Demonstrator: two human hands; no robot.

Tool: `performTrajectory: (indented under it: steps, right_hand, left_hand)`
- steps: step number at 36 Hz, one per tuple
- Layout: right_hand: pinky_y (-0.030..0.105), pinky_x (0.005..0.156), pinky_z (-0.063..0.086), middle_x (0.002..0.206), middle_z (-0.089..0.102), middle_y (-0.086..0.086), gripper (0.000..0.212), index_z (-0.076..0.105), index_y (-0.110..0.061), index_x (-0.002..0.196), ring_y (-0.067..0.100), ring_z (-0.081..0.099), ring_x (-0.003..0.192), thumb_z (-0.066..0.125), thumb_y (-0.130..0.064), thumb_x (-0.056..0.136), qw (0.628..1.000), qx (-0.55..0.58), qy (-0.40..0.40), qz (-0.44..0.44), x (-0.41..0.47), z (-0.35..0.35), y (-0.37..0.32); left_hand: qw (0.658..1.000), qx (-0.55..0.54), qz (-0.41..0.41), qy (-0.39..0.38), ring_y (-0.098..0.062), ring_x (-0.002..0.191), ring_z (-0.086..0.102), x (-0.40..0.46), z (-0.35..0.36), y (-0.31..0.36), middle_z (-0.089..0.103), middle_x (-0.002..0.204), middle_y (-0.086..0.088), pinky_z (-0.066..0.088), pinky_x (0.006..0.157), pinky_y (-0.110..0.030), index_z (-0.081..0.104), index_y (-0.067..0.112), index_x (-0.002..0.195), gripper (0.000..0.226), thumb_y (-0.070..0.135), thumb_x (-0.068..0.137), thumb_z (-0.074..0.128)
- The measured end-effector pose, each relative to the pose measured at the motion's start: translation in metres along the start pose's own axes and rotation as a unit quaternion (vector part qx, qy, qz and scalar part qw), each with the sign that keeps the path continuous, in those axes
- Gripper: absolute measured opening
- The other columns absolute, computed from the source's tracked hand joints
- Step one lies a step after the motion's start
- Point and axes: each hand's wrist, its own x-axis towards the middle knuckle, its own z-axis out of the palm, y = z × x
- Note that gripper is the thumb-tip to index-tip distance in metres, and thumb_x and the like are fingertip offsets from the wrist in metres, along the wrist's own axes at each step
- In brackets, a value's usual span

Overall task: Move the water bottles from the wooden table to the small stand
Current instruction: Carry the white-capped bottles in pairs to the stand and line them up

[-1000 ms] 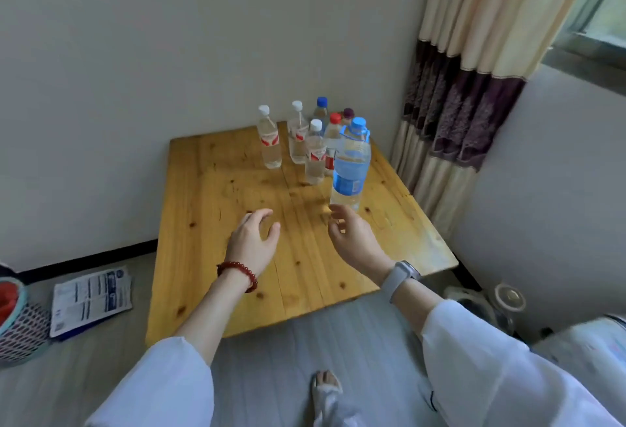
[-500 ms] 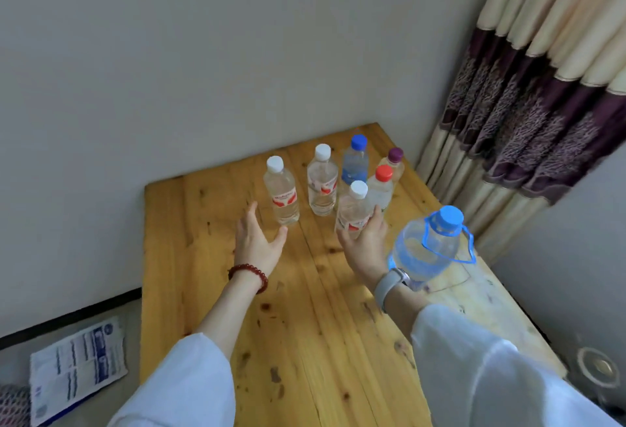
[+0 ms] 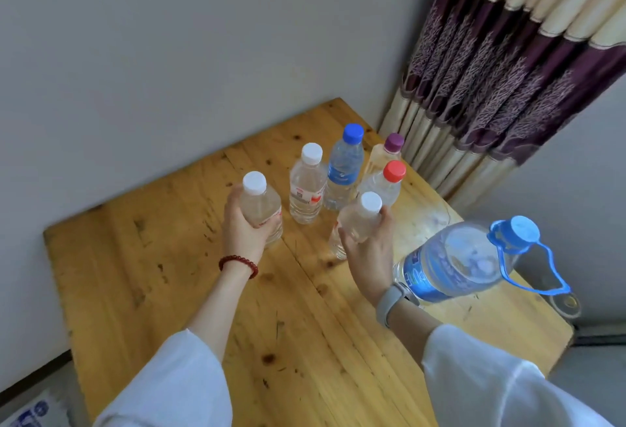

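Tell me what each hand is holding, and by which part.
The left hand grips a white-capped water bottle around its body. The right hand grips another white-capped bottle around its upper body, just below the cap.

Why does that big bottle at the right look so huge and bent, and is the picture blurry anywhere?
Head view: the wide-angle lens swells the large blue-capped bottle, which stands nearest the camera, and bows the wooden table edges. Light is soft and even, with faint shadows and little glare. The left hand and right hand on their white-capped bottles look sharp; the frame's lower corners look slightly smeared.
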Motion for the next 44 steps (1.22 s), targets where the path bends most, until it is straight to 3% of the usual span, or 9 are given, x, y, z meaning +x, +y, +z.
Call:
performTrajectory:
  steps: [6,14,18,21,26,31,37,41,44]
  right_hand:
    - [0.025,0.099,0.037,0.122,0.043,-0.009,0.069,0.032,-0.018,0.132,0.010,0.044,0.117,0.072,-0.020,0.076,0.999,0.018,-0.048,0.010,-0.019,-0.012,-0.003]
    - [0.035,0.097,0.044,0.124,0.052,-0.001,0.068,0.034,-0.024,0.132,0.015,0.050,0.115,0.069,-0.039,0.075,0.989,-0.013,-0.146,0.007,-0.094,-0.064,0.013]
    - [0.040,0.100,0.044,0.125,0.053,-0.007,0.063,0.035,-0.038,0.127,0.010,0.051,0.116,0.065,-0.048,0.073,0.986,0.010,-0.163,0.011,-0.138,-0.106,0.028]
    - [0.041,0.098,0.046,0.122,0.052,-0.010,0.059,0.032,-0.054,0.120,0.011,0.052,0.115,0.066,-0.047,0.072,0.989,0.014,-0.144,0.030,-0.170,-0.150,0.042]
    - [0.045,0.091,0.049,0.118,0.053,0.001,0.060,0.039,-0.034,0.125,0.020,0.054,0.110,0.067,-0.044,0.073,0.996,0.011,-0.069,0.055,-0.227,-0.246,0.086]
    - [0.042,0.088,0.050,0.112,0.056,0.003,0.056,0.036,-0.055,0.116,0.020,0.056,0.104,0.066,-0.050,0.069,0.993,0.002,0.081,0.086,-0.308,-0.362,0.130]
    - [0.047,0.088,0.049,0.115,0.052,0.002,0.079,0.040,-0.029,0.129,0.023,0.056,0.105,0.060,-0.061,0.059,0.951,-0.035,0.255,0.170,-0.434,-0.511,0.180]
    - [0.042,0.087,0.047,0.117,0.050,0.002,0.070,0.040,-0.027,0.130,0.027,0.055,0.106,0.070,-0.042,0.069,0.899,-0.086,0.358,0.237,-0.522,-0.596,0.207]
    - [0.038,0.080,0.046,0.117,0.050,0.000,0.064,0.039,-0.029,0.128,0.028,0.055,0.106,0.070,-0.038,0.073,0.852,-0.108,0.426,0.284,-0.590,-0.650,0.225]
  left_hand:
    - [1.000,0.018,0.013,0.014,-0.015,0.119,0.045,-0.029,-0.006,-0.003,0.048,0.132,0.003,0.038,0.094,-0.026,0.042,0.022,0.128,0.077,0.032,0.063,0.082]
    - [1.000,-0.007,0.026,-0.004,0.001,0.106,0.045,-0.128,-0.031,0.003,0.047,0.119,0.013,0.037,0.080,-0.009,0.043,0.022,0.132,0.081,0.026,0.061,0.082]
    - [0.998,-0.015,0.032,-0.055,0.021,0.102,0.042,-0.178,-0.033,0.008,0.046,0.112,0.026,0.047,0.083,-0.022,0.041,0.024,0.134,0.091,0.040,0.055,0.084]
    - [0.994,0.002,0.040,-0.106,0.004,0.103,0.048,-0.218,-0.023,0.020,0.051,0.116,0.016,0.046,0.083,-0.025,0.041,0.027,0.134,0.092,0.053,0.052,0.077]
    - [0.978,0.019,0.085,-0.190,-0.003,0.104,0.048,-0.301,0.016,0.055,0.048,0.122,0.016,0.042,0.087,-0.024,0.037,0.029,0.135,0.088,0.043,0.059,0.079]
    - [0.944,0.016,0.145,-0.296,-0.014,0.089,0.055,-0.410,0.076,0.099,0.056,0.101,0.012,0.045,0.075,-0.026,0.044,0.028,0.118,0.079,0.055,0.047,0.069]
    - [0.865,-0.026,0.245,-0.437,-0.012,0.091,0.056,-0.580,0.153,0.159,0.057,0.106,0.005,0.042,0.070,-0.009,0.047,0.024,0.119,0.070,0.034,0.059,0.082]
    - [0.804,-0.057,0.287,-0.518,-0.019,0.103,0.060,-0.698,0.198,0.186,0.061,0.115,-0.002,0.052,0.088,-0.039,0.047,0.027,0.122,0.076,0.049,0.055,0.076]
    - [0.753,-0.062,0.318,-0.573,-0.019,0.100,0.062,-0.786,0.219,0.210,0.062,0.115,-0.001,0.052,0.087,-0.044,0.045,0.035,0.121,0.075,0.054,0.054,0.072]
